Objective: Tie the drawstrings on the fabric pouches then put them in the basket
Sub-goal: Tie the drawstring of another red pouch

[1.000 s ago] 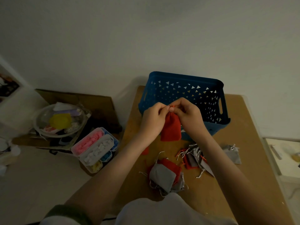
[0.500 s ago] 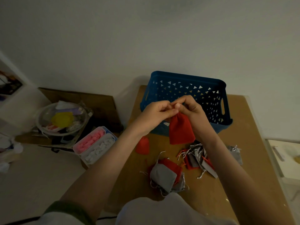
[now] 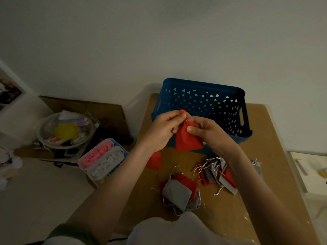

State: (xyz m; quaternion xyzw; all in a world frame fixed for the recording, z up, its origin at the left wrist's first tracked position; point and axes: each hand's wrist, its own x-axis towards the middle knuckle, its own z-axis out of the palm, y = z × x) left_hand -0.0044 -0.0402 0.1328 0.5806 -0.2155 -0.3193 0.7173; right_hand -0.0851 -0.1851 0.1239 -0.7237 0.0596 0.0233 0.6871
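Plain wall behind; brown table (image 3: 265,144) fills frame center-right, w/ blue basket (image 3: 203,83) at its far edge. Red pouch (image 3: 188,140) hangs mid-frame, just in front of the basket's near wall, long axis vertical, neck up. Left hand (image 3: 161,132) pinches the red drawstring (image 3: 182,111) above the neck. Right hand (image 3: 212,133) pinches the neck fabric, thumb on top. String runs up-left from the neck, so the left hand prob. does the pulling. Knot done or not: can't tell. More pouches (image 3: 178,191) w/ loose strings lie lower center.
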